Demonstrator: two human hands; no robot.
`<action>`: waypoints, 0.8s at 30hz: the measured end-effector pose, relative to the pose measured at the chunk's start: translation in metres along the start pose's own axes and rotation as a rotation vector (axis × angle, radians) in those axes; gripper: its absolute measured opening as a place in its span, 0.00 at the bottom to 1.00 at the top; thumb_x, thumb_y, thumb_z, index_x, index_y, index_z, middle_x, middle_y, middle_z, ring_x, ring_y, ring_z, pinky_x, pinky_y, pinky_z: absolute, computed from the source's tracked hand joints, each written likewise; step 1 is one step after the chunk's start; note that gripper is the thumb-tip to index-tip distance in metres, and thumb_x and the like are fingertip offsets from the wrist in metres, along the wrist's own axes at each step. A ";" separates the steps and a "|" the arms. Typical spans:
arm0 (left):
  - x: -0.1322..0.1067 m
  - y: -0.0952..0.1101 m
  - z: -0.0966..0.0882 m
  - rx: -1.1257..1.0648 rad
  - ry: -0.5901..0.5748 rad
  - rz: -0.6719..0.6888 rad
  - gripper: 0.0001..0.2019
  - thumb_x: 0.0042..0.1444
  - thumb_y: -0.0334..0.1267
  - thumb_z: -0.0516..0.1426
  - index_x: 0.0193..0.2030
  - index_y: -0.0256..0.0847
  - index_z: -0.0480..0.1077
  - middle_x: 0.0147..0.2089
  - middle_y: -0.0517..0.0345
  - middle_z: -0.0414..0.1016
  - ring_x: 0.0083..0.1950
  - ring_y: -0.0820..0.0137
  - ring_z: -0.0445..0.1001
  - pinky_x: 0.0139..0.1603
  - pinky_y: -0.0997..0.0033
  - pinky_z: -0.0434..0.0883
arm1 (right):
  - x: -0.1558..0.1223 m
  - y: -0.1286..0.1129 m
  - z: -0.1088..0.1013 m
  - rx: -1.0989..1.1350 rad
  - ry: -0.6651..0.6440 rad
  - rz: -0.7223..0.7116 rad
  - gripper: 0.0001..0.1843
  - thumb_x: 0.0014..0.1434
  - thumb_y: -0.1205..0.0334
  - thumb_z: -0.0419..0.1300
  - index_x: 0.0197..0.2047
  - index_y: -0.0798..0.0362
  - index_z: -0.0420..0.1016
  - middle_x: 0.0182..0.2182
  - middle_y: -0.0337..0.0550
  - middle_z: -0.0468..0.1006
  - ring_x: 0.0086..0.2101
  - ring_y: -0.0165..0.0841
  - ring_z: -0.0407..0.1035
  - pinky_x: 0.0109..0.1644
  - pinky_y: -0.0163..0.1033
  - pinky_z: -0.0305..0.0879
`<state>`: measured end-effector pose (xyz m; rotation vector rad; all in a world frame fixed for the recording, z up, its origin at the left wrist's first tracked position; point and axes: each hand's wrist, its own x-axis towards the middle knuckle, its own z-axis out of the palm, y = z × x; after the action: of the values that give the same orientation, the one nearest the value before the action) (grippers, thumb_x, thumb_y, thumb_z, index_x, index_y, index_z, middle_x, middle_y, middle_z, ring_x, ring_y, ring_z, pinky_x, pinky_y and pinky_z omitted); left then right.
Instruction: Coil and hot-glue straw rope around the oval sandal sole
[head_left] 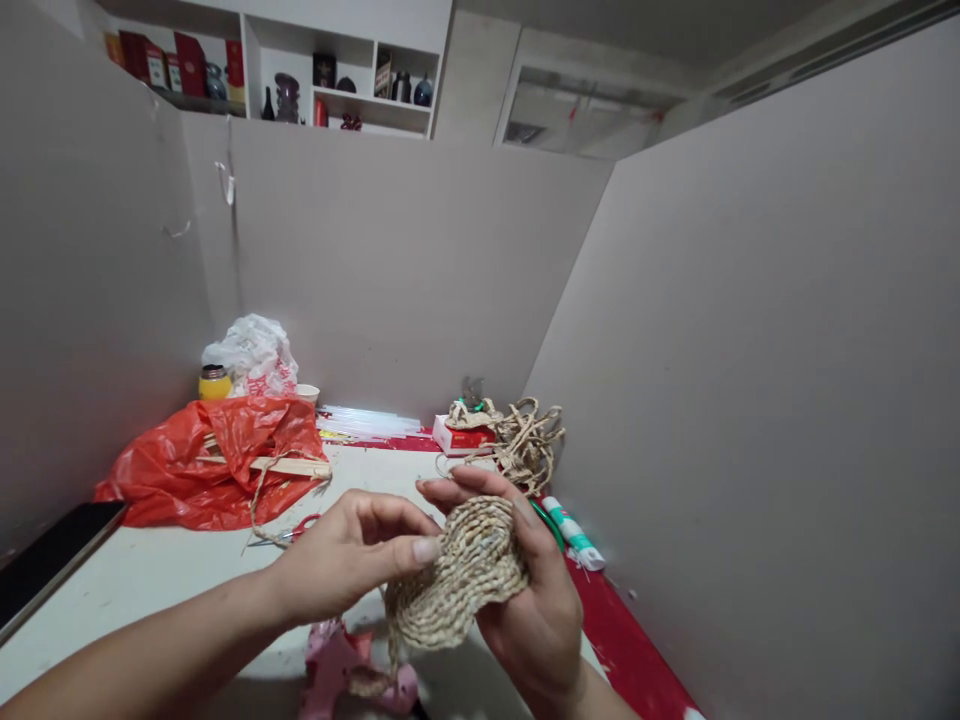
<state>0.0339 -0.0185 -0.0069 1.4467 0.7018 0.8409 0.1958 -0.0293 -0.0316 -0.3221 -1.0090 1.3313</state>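
Observation:
A round mat of coiled straw rope [457, 575] is held up over the table. My right hand [536, 600] cups it from behind and below, fingers wrapped along its upper edge. My left hand [352, 555] pinches the mat's left edge between thumb and fingers. A loose tail of the rope hangs from the mat down to a pink glue gun [337, 665] lying on the table under my hands.
On the white table [150, 580] lie a red plastic bag [217, 455] with wooden sticks, red-handled scissors [296, 530], clear glue sticks [367, 422], a bundle of straw rope [525, 440], a red box [457, 437] and a white tube [574, 530]. Grey partition walls close in on three sides.

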 end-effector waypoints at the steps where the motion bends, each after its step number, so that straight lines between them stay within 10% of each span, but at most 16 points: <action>1: 0.002 -0.002 0.000 -0.078 -0.005 -0.034 0.11 0.49 0.43 0.63 0.33 0.37 0.75 0.29 0.60 0.74 0.31 0.73 0.68 0.35 0.73 0.64 | 0.001 -0.001 0.000 0.005 -0.016 0.027 0.18 0.65 0.51 0.50 0.49 0.51 0.74 0.42 0.48 0.82 0.45 0.39 0.74 0.49 0.41 0.68; 7: 0.008 -0.013 -0.001 -0.300 0.173 -0.006 0.08 0.48 0.39 0.66 0.30 0.36 0.76 0.27 0.62 0.73 0.29 0.78 0.66 0.33 0.77 0.62 | 0.004 0.003 -0.002 0.044 -0.024 0.007 0.22 0.60 0.44 0.56 0.51 0.49 0.74 0.46 0.45 0.80 0.46 0.38 0.72 0.50 0.39 0.67; 14: 0.010 -0.009 -0.005 -0.426 0.340 0.103 0.06 0.49 0.39 0.65 0.32 0.38 0.77 0.30 0.59 0.77 0.32 0.74 0.70 0.37 0.74 0.65 | 0.003 0.019 -0.005 -0.302 0.082 -0.084 0.07 0.56 0.59 0.66 0.40 0.46 0.79 0.33 0.35 0.80 0.34 0.29 0.71 0.41 0.30 0.67; 24: 0.003 0.004 -0.013 -0.474 0.227 0.006 0.08 0.41 0.36 0.69 0.29 0.37 0.78 0.26 0.59 0.76 0.29 0.75 0.71 0.35 0.75 0.66 | 0.010 0.017 -0.014 -0.322 0.088 0.059 0.06 0.54 0.59 0.67 0.28 0.51 0.79 0.27 0.38 0.76 0.30 0.32 0.64 0.37 0.36 0.63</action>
<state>0.0245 -0.0087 -0.0025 0.9376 0.6129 1.1028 0.1946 -0.0115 -0.0470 -0.6523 -1.1468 1.1947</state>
